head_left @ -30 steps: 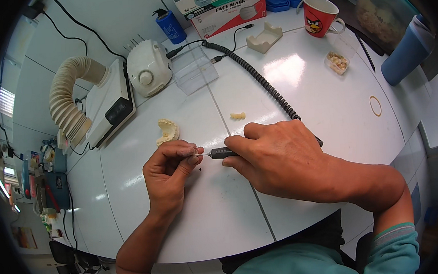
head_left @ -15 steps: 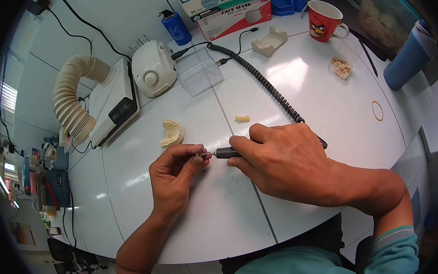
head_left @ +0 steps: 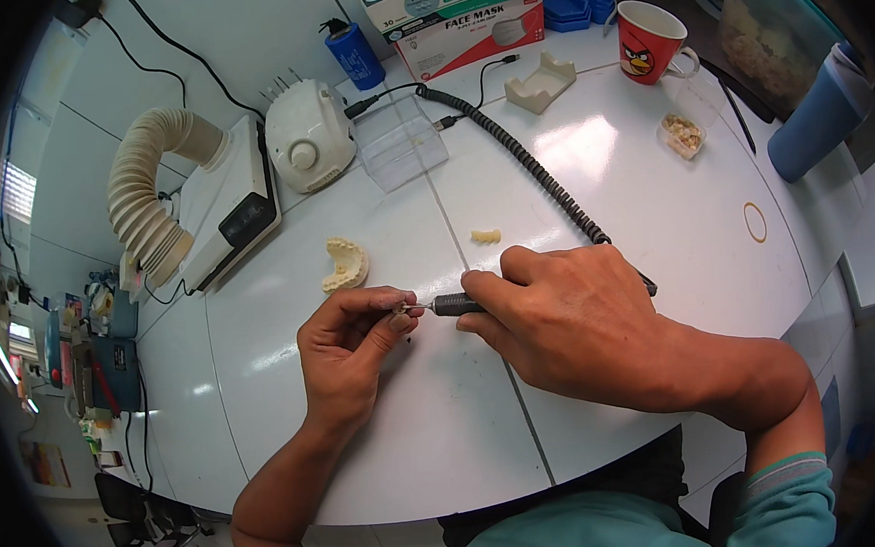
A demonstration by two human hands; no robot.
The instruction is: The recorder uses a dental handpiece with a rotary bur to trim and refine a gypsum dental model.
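Note:
My left hand [head_left: 352,354] pinches a small piece [head_left: 402,307], too small to make out, between thumb and fingertips. The thin tip of a dark rotary handpiece [head_left: 451,304] meets it from the right. My right hand [head_left: 571,325] grips that handpiece with fingers wrapped over it, and a coiled cord [head_left: 542,172] runs from its far end toward the back. Just beyond my left hand sits a cream dental model [head_left: 345,267]. A small yellowish tooth-shaped piece [head_left: 485,236] lies on the white table [head_left: 297,432] above my right thumb.
At the back stand an extraction unit with hose [head_left: 240,230], a white control unit [head_left: 305,146], a clear tray [head_left: 400,150], a blue canister [head_left: 354,53], mask boxes [head_left: 463,36] and a cream holder [head_left: 536,85]. Rightward are a mug [head_left: 644,45], small container [head_left: 682,136] and blue tumbler [head_left: 804,126].
The whole view has shifted slightly right and down since a second ago. Both hands keep their grips, with the handpiece tip still at the small piece.

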